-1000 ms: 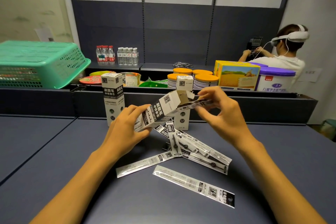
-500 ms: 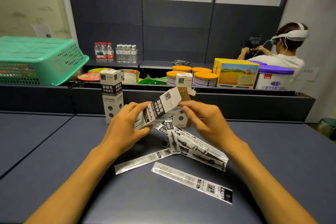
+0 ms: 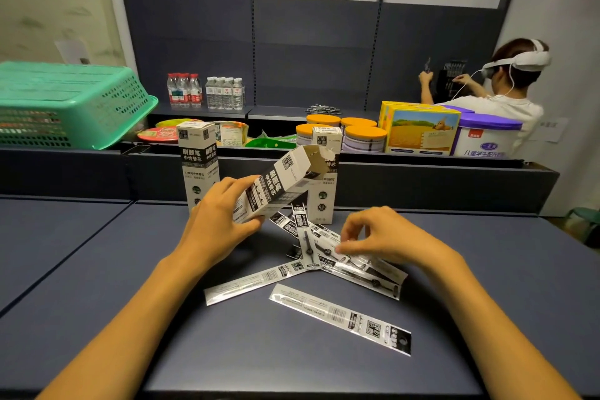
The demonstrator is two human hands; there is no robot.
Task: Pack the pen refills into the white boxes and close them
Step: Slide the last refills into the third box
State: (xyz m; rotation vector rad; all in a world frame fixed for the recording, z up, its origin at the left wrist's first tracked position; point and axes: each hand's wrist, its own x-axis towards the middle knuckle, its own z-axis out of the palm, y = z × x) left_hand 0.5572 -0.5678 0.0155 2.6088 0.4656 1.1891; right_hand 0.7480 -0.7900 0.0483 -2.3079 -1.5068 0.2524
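My left hand grips a white box tilted up to the right, its top flaps open. My right hand is down on the pile of pen refill packets and its fingertips pinch the top one. Two more refill packets lie apart on the dark table: one to the left, one nearer me. Two closed white boxes stand upright behind, one at the left and one partly hidden by the held box.
A green basket sits on the ledge at the left. Water bottles, orange-lidded tins, a yellow carton and a purple-lidded tub line the shelf behind. A person with a headset sits at the back right.
My right hand left the mouth of the held box, dropped to the refill pile and now pinches a packet. The left hand keeps holding the tilted box.
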